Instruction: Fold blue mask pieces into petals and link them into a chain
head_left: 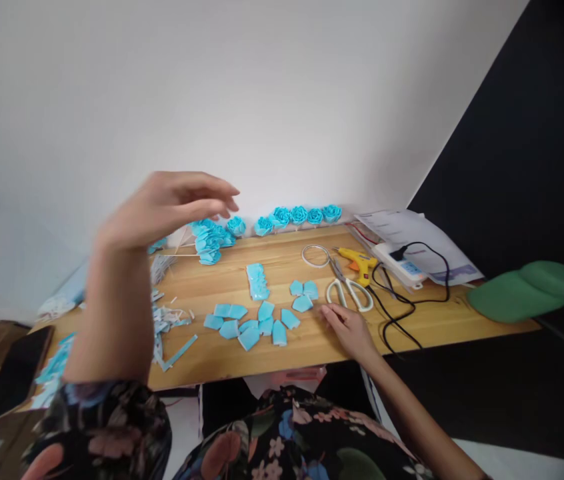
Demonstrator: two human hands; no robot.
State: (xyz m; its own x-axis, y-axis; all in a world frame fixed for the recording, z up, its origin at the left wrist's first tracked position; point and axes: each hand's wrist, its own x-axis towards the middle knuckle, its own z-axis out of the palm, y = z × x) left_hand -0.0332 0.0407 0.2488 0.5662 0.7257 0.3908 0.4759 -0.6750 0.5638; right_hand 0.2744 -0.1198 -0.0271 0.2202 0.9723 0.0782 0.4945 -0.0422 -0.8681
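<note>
My left hand is raised above the left side of the table, slightly blurred, its fingers stretched out and apart from the thumb with nothing between them. Low over the table, my right hand has curled fingers, thumb and forefinger close together; anything they hold is too small to make out. White-handled scissors lie just beyond it. To its left are blue paper petals, with more loose petals spread across the front. A blue crinkled strip or packet lies behind them.
Blue paper flowers stand along the wall, with a bunch of flowers to the left. A yellow glue gun, tape ring, power strip and black cord are right. Paper scraps and a dark phone or tablet lie left; a green object is far right.
</note>
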